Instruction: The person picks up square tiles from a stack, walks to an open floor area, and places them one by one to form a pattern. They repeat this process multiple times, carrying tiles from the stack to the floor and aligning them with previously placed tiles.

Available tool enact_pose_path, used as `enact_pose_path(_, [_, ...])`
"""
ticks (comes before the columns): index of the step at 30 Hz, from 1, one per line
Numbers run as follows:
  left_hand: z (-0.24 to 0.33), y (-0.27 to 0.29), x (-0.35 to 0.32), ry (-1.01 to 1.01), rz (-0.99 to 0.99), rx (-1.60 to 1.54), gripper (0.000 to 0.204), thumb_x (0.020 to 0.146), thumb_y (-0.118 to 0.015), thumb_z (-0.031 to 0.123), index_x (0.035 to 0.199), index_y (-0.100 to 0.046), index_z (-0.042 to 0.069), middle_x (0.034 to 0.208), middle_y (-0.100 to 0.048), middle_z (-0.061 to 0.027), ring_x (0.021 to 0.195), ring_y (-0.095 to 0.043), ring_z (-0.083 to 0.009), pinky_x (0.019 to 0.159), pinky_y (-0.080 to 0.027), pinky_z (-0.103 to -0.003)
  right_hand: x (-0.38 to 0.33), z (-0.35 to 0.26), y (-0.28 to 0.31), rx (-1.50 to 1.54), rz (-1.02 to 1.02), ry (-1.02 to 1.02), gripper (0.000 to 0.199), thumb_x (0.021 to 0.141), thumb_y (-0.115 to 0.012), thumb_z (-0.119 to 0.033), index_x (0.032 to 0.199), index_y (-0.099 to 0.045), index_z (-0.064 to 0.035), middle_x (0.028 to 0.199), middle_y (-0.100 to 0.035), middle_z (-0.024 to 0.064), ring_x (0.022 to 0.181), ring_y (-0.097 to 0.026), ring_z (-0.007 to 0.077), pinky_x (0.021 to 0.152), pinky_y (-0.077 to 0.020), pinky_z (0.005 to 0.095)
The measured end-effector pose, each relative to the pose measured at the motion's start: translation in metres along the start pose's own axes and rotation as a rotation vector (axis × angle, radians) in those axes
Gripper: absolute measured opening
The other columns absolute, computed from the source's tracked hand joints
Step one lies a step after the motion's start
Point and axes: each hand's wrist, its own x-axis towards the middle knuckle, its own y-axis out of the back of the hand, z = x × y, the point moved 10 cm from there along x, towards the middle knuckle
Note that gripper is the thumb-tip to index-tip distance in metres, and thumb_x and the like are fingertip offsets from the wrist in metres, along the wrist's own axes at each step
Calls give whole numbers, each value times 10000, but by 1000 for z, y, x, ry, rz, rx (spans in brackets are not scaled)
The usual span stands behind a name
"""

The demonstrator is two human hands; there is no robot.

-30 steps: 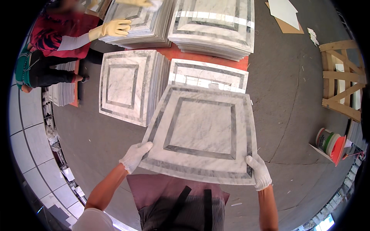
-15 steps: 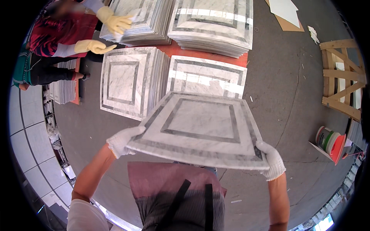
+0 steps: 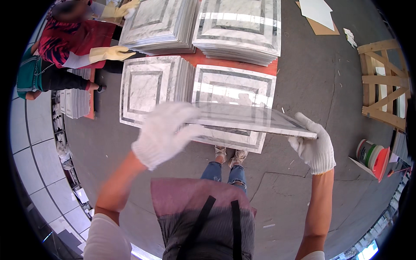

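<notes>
A square marble tile (image 3: pixel 253 120), pale with a dark grey inlaid band, hangs tilted in front of me, seen almost edge-on. My right hand (image 3: pixel 318 147), in a white knit glove, grips its right end with the thumb below the edge. At the left end, my gloved left hand (image 3: pixel 162 132) has the tile's edge between fingers and thumb; motion smears this hand. Directly beneath the held piece lies another banded tile (image 3: pixel 225 138) on the near right stack. Beside that rises the near left stack of tiles (image 3: pixel 145 86).
Two further tile stacks (image 3: pixel 237 37) stand behind on a red pallet (image 3: pixel 268 67). At the far left a co-worker in yellow gloves (image 3: pixel 112 53) touches the stacks. A wooden crate frame (image 3: pixel 383 80) and a bucket (image 3: pixel 368 152) are on the right.
The held tile has swung from face-up to nearly edge-on and moved away from me over the near right stack. Both my hands have moved forward. The co-worker's hands have shifted.
</notes>
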Motion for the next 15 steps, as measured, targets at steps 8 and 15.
enact_pose_path(8, [20, -25, 15, -132, -86, 36, 178, 845, -592, 260, 933, -696, 146, 975, -669, -46, 906, -601, -260, 760, -483, -386, -20, 3, -19, -187, -42, 96, 767, 949, -504, -504, 1474, -239, -11, 1352, -447, 266, 1108, -601, 348, 831, -575, 402])
enact_pose_path(15, [6, -35, 22, -41, -184, -51, 336, 884, -575, 330, 1081, -665, 73, 991, -648, -121, 943, -595, -326, 829, -475, -409, -8, 5, 4, -513, 111, 346, 716, 970, -472, -541, 1517, -235, -143, 1292, -540, 165, 1172, -579, 288, 937, -495, 442])
